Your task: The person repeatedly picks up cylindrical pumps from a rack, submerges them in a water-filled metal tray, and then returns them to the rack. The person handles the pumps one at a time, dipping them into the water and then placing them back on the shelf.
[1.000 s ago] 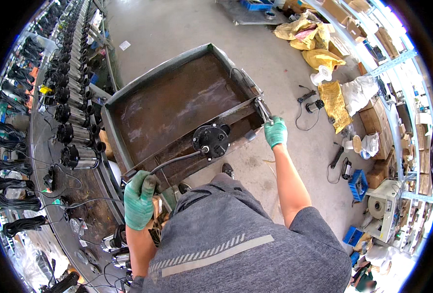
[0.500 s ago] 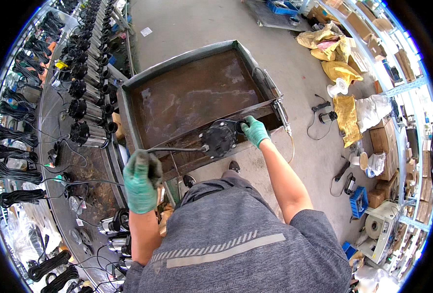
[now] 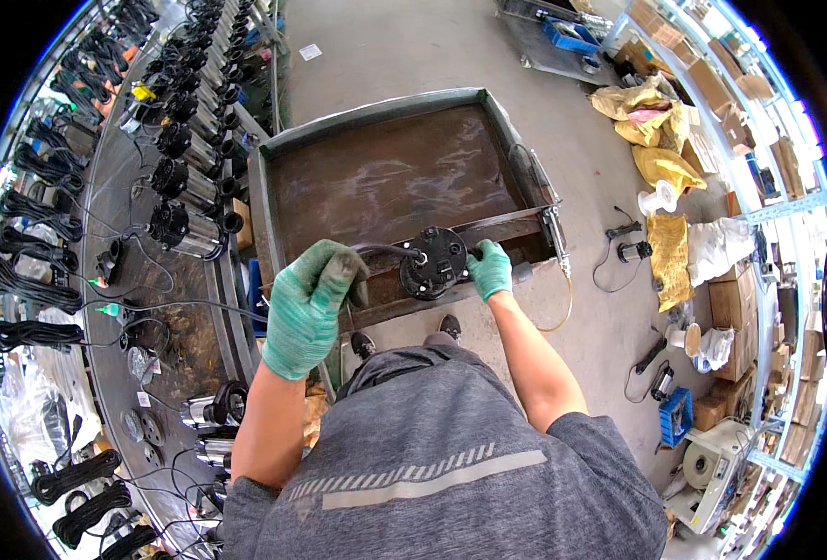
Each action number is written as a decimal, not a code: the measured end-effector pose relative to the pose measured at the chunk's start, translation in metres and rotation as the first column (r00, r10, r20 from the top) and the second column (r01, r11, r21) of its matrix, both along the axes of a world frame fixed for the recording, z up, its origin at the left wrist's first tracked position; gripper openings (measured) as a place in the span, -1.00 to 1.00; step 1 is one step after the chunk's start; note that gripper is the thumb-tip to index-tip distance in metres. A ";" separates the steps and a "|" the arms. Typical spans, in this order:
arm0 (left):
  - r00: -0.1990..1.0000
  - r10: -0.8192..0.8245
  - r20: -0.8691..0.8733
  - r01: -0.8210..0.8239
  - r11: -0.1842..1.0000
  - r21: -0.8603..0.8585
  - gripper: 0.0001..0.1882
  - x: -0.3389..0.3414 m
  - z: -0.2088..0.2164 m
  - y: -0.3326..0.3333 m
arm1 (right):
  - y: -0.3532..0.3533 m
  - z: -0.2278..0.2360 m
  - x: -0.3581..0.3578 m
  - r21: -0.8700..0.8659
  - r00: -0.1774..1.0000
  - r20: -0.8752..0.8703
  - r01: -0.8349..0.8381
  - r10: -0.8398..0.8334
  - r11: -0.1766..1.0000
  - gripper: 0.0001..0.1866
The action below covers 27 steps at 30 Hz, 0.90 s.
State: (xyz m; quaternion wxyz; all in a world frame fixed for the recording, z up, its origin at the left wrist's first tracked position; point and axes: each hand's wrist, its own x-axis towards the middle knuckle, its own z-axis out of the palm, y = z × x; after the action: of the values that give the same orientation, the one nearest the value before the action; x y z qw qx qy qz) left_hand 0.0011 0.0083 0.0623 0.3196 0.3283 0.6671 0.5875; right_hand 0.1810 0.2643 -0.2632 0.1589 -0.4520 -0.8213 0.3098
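A round black pump (image 3: 434,264) with bolts on its top hangs over the near edge of a metal water tank (image 3: 266,201). At the pump's right side is my right hand (image 3: 492,270), in a green glove, its fingers closed on the pump's edge; part of the grip is hidden. My left hand (image 3: 307,303), gloved in green with dark-stained fingers, is closed around the black cable (image 3: 383,249) that runs into the pump's top. The pump's lower body cannot be seen from above.
Along the left runs a workbench (image 3: 185,331) with a row of steel-bodied pumps (image 3: 187,230) and loose cables. Coiled black cables (image 3: 35,334) hang beyond it. A hose fitting (image 3: 553,233) sits at the tank's right corner. Yellow sacks (image 3: 670,261), cartons and shelving line the right.
The pump has turned and shifted slightly right in view, its top now facing up more. My left hand has moved up and right, nearer the pump. The whole view has shifted a little.
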 end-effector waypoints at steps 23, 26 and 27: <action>0.959 0.247 -0.140 -0.244 0.969 0.037 -0.59 -0.026 -0.049 -0.046 | 0.036 -0.044 0.022 -0.321 0.981 -0.179 -0.126 0.070 0.939 -0.74; 0.898 0.432 -0.079 -0.434 0.901 -0.008 -0.65 -0.042 -0.061 -0.094 | 0.036 -0.015 0.016 -0.415 0.953 -0.219 -0.284 0.208 0.865 -0.68; 0.862 0.494 -0.115 -0.493 0.869 0.043 -0.63 -0.047 -0.071 -0.114 | 0.013 0.030 -0.003 -0.504 0.962 -0.181 -0.269 0.204 0.821 -0.56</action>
State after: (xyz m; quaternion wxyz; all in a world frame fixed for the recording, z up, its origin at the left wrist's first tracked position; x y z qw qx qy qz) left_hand -0.0463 -0.1052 -0.0085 0.1154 0.1839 0.7435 0.6325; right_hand 0.1777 0.2777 -0.2337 0.0389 -0.3532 -0.7444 0.5653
